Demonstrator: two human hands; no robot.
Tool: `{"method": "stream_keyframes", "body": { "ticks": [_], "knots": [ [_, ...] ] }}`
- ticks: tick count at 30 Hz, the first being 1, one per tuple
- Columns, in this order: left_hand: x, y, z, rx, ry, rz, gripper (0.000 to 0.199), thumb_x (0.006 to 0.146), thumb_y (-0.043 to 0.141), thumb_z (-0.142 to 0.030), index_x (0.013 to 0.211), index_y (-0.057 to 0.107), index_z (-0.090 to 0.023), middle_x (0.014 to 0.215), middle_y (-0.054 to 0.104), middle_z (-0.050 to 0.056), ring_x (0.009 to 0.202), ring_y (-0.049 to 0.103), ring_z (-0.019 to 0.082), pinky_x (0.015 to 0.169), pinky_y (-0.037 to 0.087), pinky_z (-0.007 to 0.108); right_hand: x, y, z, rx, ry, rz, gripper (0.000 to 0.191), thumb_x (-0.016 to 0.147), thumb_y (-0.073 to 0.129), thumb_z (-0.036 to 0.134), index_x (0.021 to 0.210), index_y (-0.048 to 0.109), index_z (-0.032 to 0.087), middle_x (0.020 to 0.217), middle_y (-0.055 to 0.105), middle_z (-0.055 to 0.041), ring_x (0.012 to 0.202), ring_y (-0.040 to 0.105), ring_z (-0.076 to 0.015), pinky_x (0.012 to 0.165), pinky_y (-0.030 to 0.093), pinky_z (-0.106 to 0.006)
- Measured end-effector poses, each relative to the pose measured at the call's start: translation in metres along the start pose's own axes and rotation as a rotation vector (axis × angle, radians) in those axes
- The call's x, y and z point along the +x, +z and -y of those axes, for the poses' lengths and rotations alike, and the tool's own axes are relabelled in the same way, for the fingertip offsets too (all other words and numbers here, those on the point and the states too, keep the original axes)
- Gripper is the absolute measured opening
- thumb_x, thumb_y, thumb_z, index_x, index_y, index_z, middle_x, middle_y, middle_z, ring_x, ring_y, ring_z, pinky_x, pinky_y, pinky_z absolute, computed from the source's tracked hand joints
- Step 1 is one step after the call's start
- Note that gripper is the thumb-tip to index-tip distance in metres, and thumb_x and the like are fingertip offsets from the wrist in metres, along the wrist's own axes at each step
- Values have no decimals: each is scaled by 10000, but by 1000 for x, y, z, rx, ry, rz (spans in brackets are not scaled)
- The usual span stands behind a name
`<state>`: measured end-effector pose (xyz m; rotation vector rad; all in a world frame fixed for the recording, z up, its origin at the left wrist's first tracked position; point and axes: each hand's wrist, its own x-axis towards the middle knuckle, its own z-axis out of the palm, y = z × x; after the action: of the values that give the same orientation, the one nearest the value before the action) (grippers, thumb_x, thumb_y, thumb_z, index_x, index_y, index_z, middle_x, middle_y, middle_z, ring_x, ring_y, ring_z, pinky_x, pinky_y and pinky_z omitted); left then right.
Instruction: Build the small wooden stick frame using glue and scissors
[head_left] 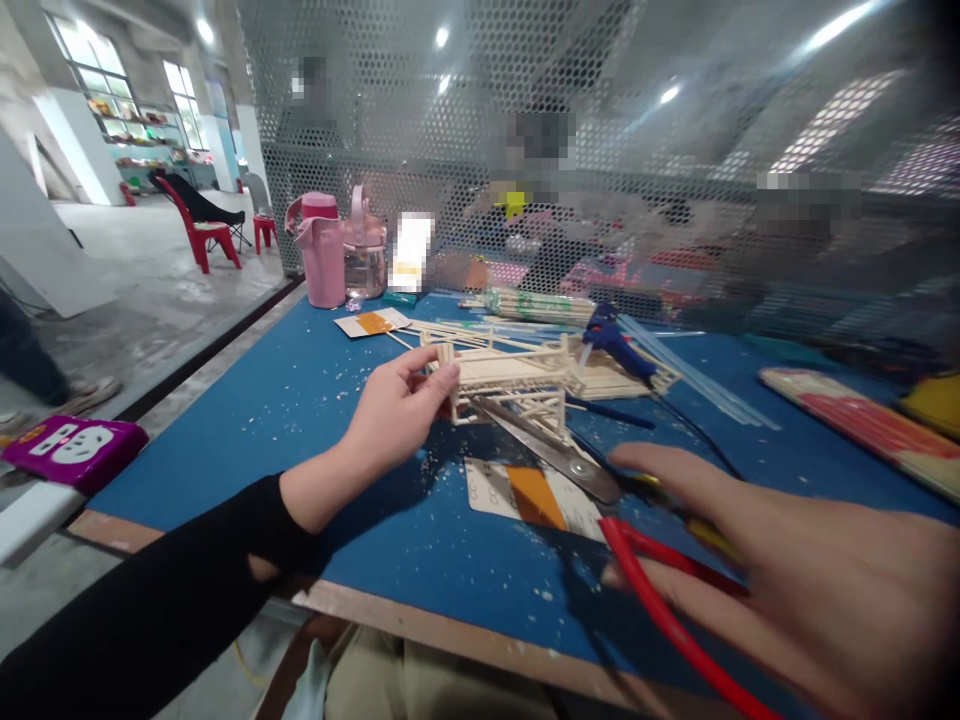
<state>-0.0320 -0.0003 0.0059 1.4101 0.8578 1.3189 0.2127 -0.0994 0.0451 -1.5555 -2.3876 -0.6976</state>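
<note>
First, a black sleeve [165,585] runs out at lower left. Left of centre, the left hand [397,405] pinches the stick model [510,372] by its left end, thumb and fingertips hiding part; the model sits mid-picture. Scissors [551,455] point at it, contact unclear. At lower right, the blurred, cut-off right hand [810,565] grips their red handles, exact finger placement indistinct.

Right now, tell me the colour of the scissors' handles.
The handles are red, best seen in the head view.
</note>
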Motion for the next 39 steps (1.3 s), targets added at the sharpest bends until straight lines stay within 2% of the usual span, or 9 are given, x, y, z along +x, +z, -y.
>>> {"method": "stream_keyframes", "body": {
  "ticks": [2,4,10,14,18,23,29,34,39],
  "knots": [
    [0,-1,1,16,7,1,280,869,556,-326,1033,671,-130,676,617,10,543,538,87,550,459,217,2,-1,-1,44,-129,13,363,888,427,515,1207,548,388,811,752,43,559,688,-183,448,555,-273],
    [0,-1,2,20,-3,0,283,868,559,-331,1037,665,-131,667,609,7,543,535,89,553,456,221,4,-3,-2,78,-184,-11,314,903,423,443,1188,545,396,930,753,42,698,723,-190,547,605,-276],
    [-2,0,2,28,-33,8,304,873,553,-348,1060,654,-131,647,600,-2,529,516,84,541,432,214,9,-4,2,130,-147,-99,295,900,422,355,1120,619,361,949,744,-6,749,721,-210,566,615,-304],
    [-2,2,3,10,-34,-9,284,861,563,-348,1027,652,-136,671,634,11,547,536,90,545,439,208,10,0,4,162,-135,-97,310,910,407,327,1117,637,302,990,748,-20,814,725,-208,637,619,-317],
    [-1,3,8,32,-35,-35,270,835,583,-370,947,651,-135,683,652,17,545,552,93,541,438,203,11,7,4,121,-138,-123,317,917,382,272,1100,641,255,965,753,-33,743,726,-209,550,589,-318],
    [0,4,10,17,-37,-74,282,809,608,-394,927,644,-141,637,640,-4,535,567,99,534,444,199,16,9,7,73,-212,-185,306,912,366,206,1056,636,210,833,748,-30,617,702,-186,469,525,-284],
    [0,8,0,-130,-141,-171,273,763,663,-339,955,635,-147,584,646,-19,512,593,94,519,455,180,21,10,13,-33,-272,-248,336,922,336,149,1051,646,148,646,664,-23,506,641,-173,399,444,-280],
    [2,7,-4,-139,-151,-258,209,796,639,-292,941,629,-142,534,611,-39,468,573,79,497,450,169,22,25,16,-44,-251,-302,335,922,355,141,1106,634,118,704,687,-42,553,653,-180,432,467,-285],
    [3,4,-4,-69,-167,-275,184,821,618,-243,972,644,-140,551,627,-28,485,581,77,505,460,169,22,34,16,90,-231,-260,325,934,362,165,1102,632,99,829,735,-68,657,698,-170,520,543,-272]
  ]
}}
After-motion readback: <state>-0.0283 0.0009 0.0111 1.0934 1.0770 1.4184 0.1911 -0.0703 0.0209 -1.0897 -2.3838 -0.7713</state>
